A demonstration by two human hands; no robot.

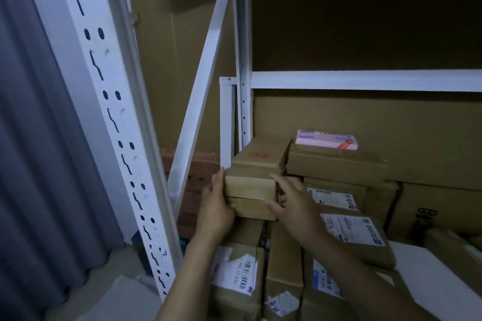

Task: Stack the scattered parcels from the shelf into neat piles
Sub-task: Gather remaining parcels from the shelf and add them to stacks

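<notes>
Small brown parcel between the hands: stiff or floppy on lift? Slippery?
The small brown parcel is probably stiff: its edges look straight between the left hand and right hand. Likely lightish, being compact. Matte cardboard should not slip much; flat faces make rolling unlikely.

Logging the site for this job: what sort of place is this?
Likely a parcel storeroom: white slotted steel racking, stacked cardboard parcels, shipping labels. Left hand and right hand grip a small parcel.

White metal shelf (365, 83) holds brown cardboard parcels (336, 164), several bearing labels.
</notes>
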